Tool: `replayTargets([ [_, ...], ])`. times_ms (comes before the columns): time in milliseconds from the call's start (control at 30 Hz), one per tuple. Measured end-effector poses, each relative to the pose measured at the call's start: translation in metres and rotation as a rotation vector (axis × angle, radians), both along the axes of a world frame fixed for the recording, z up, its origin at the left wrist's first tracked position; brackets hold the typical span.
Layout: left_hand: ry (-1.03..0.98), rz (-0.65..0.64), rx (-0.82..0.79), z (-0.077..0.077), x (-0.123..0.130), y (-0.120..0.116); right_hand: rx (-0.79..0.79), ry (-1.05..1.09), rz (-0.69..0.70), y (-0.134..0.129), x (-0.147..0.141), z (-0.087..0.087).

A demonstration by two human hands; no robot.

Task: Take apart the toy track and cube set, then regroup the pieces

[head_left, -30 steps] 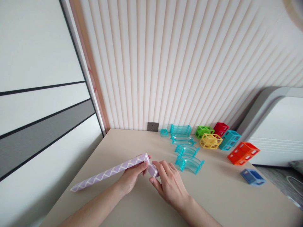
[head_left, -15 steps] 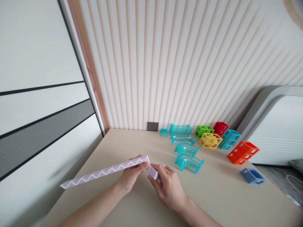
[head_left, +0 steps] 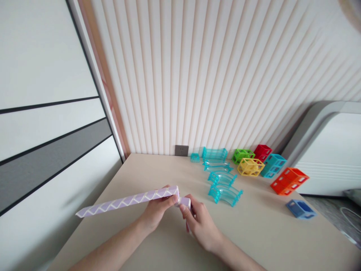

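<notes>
A lavender and white snake puzzle (head_left: 126, 201) is held above the table between both hands. Its long straight part stretches out to the left, slanting slightly down toward its far tip. My left hand (head_left: 157, 211) is closed around the right end of that straight part, thumb in front. My right hand (head_left: 201, 224) pinches the short bent section, with thumb and fingers wrapped over it. Part of this bent section is hidden behind the right fingers.
On the beige table (head_left: 158, 169) lie several clear teal track pieces (head_left: 225, 194). To their right stand a green block (head_left: 242, 155), a yellow frame block (head_left: 250, 167), a red block (head_left: 263, 153), a turquoise block (head_left: 273, 165), an orange block (head_left: 289, 181) and a blue block (head_left: 301, 209). A wall socket (head_left: 181, 150) sits behind.
My right hand has turned the short section of the snake puzzle, which now points more sideways and down. The long part's left tip has risen slightly and shifted right.
</notes>
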State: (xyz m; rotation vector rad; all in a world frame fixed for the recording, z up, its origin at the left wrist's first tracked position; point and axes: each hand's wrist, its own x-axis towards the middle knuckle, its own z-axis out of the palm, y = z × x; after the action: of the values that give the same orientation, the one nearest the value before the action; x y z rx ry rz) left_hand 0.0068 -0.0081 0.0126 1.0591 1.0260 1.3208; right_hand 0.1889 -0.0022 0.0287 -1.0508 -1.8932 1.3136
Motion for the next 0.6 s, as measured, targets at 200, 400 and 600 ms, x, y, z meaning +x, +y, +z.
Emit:
replayTargets([
  [200,-0.048,-0.051,-0.013,0.0,-0.005,-0.001,-0.434,0.301,0.145,0.003,-0.003,-0.001],
  [400,0.008,-0.067,-0.002,0.003,-0.004,0.001,-0.51,0.343,0.124,0.007,-0.003,-0.002],
  [600,0.08,-0.007,-0.024,-0.005,-0.004,0.005,-0.504,0.426,-0.02,0.011,-0.005,-0.002],
])
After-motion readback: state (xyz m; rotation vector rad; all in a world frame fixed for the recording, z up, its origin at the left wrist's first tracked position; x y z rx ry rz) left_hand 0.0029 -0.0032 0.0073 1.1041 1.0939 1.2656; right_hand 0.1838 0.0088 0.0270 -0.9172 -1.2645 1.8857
